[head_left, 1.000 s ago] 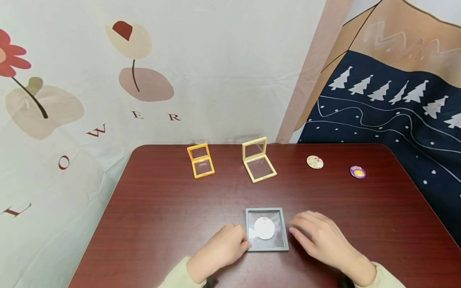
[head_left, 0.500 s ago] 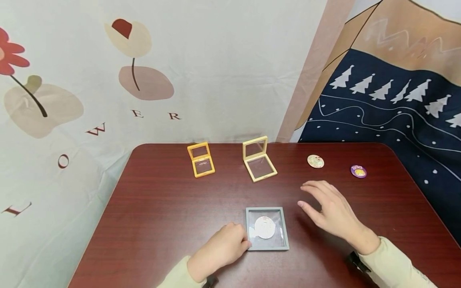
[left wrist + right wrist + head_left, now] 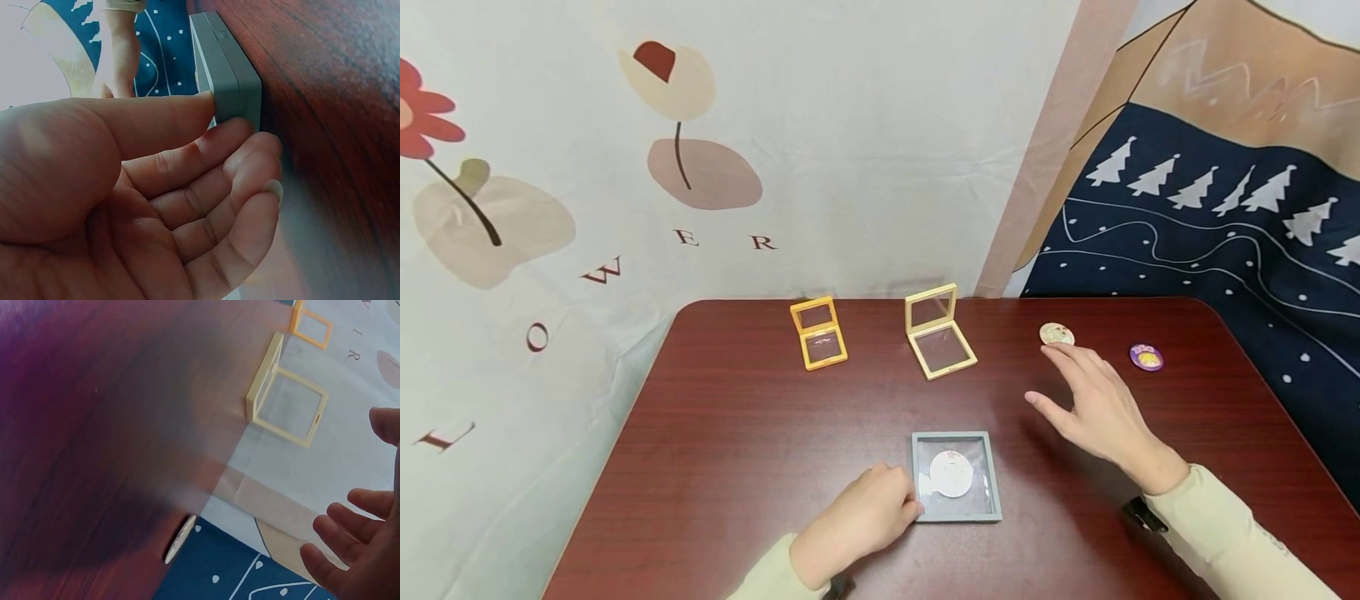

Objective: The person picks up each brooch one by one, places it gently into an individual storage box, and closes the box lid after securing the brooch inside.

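A grey square display frame (image 3: 996, 492) with clear film lies closed at the middle front of the table, a round whitish badge (image 3: 951, 474) inside it. Its near left corner is pinched between the thumb and curled index finger of my left hand (image 3: 867, 515); the left wrist view gives a close look at the frame's side (image 3: 231, 87). My right hand (image 3: 1097, 412) hovers with spread fingers, holding nothing. Just beyond its fingertips in the head view is a cream round badge (image 3: 1056, 332), partly covered by them. To the right lies a purple round badge (image 3: 1146, 357).
Toward the back of the dark red table (image 3: 737, 450) stand two open display frames, one orange-yellow (image 3: 825, 362) and one cream (image 3: 952, 369). A printed cloth (image 3: 865, 167) hangs behind the table's back edge.
My right hand has left the grey frame's right side and moved away to the back right, toward the cream badge, its fingers spreading. My left hand and the grey frame stay put.
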Tool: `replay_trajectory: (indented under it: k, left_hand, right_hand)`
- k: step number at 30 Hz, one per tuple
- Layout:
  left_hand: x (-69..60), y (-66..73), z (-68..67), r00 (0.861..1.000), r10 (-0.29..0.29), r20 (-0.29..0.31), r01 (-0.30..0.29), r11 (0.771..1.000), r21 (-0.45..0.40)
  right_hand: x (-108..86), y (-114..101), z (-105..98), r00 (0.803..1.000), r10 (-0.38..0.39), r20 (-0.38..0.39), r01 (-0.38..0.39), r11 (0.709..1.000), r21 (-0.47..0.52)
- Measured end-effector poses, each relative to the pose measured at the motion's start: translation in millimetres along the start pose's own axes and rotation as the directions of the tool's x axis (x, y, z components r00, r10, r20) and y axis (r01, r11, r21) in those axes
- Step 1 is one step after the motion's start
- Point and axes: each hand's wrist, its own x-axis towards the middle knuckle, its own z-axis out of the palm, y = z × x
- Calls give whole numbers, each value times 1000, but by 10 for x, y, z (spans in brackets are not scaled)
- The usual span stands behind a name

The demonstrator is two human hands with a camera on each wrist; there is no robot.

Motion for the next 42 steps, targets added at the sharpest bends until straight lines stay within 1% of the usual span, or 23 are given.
replay_trajectory:
  k: [6,15,18,20,22,23,25,27,30,35,37,39,42]
  left_hand:
    - [-2,5,0,1000,-4,4,4,1000,-2]
    - [-5,-8,-3,1000,-1,-31,0,1000,-16]
    - [3,-31,-21,998,3,-63,-5,999,-35]
    - [17,-59,-38,993,16,-114,-21,999,-38]
    - [37,-95,-52,983,30,-180,-37,999,-39]
    - [45,-115,-62,976,30,-217,-39,999,-36]
    - [69,-166,-87,956,22,-292,-29,999,-20]
    - [92,-227,-130,938,-3,-347,-1,1000,-12]
    - [140,-341,-223,910,-45,-413,50,999,0]
    - [249,-594,-379,865,-81,-494,101,995,14]
    - [296,-700,-446,851,-94,-517,123,992,22]
    - [342,-797,-525,839,-116,-531,151,988,24]
    - [416,-931,-633,831,-166,-531,204,979,13]
  right_hand:
    - [36,77,-4,999,36,23,-36,999,-24]
    - [104,206,-45,989,126,79,-123,991,-47]
    - [123,254,-53,984,149,97,-144,988,-54]
    - [134,292,-54,981,164,106,-158,986,-59]
    - [140,332,-60,977,180,112,-173,983,-63]
    - [141,353,-64,976,187,113,-181,981,-65]
    - [139,401,-70,973,200,115,-193,979,-67]
    - [131,454,-72,972,206,116,-199,978,-68]
    - [115,518,-85,971,210,118,-202,977,-74]
    - [102,581,-121,967,228,117,-219,972,-88]
    - [100,599,-142,963,243,119,-234,968,-91]
    - [97,613,-165,957,262,125,-252,963,-91]
    - [87,652,-192,946,293,136,-282,955,-94]
